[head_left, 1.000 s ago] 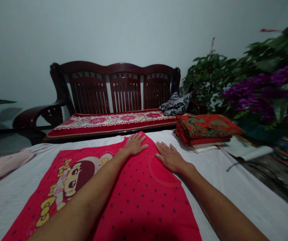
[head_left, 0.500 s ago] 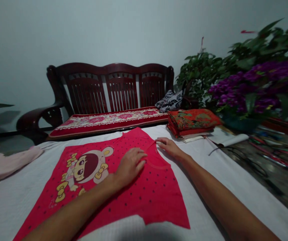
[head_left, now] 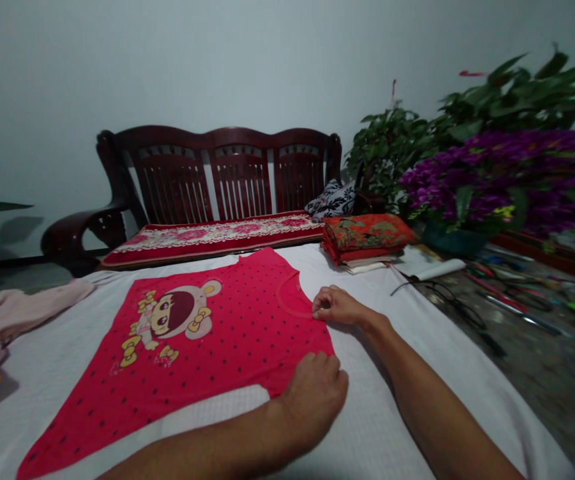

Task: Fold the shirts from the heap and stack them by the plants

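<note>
Hands shift along a hot-pink polka-dot T-shirt

The left hand has crossed to the near sleeve, fingers curled, any hold hidden, leaving the cartoon print uncovered; the right hand pinches the neckline's near end, thumb and fingertips together. The T-shirt lies flat on a white sheet, before a carved wooden bench and pale wall

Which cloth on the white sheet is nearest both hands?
The red, black-dotted T-shirt with a cartoon print, spread at the left hand and right hand; the folded orange-red patterned cloth and pale pink garment lie farther off.
</note>
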Available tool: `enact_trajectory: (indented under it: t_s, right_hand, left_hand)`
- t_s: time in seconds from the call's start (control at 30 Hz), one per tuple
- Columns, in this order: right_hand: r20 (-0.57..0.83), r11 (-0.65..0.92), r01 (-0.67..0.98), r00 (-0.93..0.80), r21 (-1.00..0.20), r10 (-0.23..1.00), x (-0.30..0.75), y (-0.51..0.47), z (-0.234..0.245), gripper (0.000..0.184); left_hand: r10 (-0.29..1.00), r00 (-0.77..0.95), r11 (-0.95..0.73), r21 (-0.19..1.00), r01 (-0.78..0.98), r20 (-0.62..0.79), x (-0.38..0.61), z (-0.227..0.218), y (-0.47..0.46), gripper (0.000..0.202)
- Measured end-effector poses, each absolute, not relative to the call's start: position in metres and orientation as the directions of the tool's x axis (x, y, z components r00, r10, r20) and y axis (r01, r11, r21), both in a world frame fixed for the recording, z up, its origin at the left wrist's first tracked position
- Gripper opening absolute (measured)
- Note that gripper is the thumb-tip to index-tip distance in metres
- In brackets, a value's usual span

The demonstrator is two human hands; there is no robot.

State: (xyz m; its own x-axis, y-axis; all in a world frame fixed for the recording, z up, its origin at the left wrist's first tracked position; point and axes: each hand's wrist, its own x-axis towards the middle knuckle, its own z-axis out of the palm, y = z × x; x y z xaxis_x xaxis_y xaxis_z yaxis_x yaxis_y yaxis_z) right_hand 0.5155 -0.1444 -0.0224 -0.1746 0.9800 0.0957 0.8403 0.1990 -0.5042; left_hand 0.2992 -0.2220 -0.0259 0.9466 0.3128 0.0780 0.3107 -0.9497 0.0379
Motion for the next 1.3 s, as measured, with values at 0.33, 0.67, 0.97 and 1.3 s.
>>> enact_trajectory:
  t_s: [0.33, 0.67, 0.97, 1.3]
  right_hand:
    - [0.145, 0.12, 0.896, -0.062, -0.428, 0.987, 0.519, -0.144, -0.026, 0.009]
    - [0.362, 0.235, 0.893, -0.089, -0.383, 0.928, 0.49, -0.148, -0.019, 0.043]
    - [0.059, 0.278, 0.951, -0.273, -0.133, 0.96, 0.441, -0.162, -0.032, 0.068]
    - [0.172, 0.268, 0.961, -0.253, -0.068, 0.952, 0.456, -0.157, -0.044, 0.061]
  left_hand:
    - [0.382, 0.918, -0.898, 0.277, 0.342, 0.108, 0.301, -0.027, -0.236, 0.019]
    - [0.512, 0.816, -0.734, 0.63, 0.254, 0.268, 0.264, 0.002, -0.197, 0.029]
    - [0.679, 0.721, -0.727, 0.273, 0.63, 0.142, 0.165, -0.03, -0.119, 0.056]
    - [0.73, 0.68, -0.683, 0.051, 0.728, 0.073, 0.042, -0.042, -0.106, 0.066]
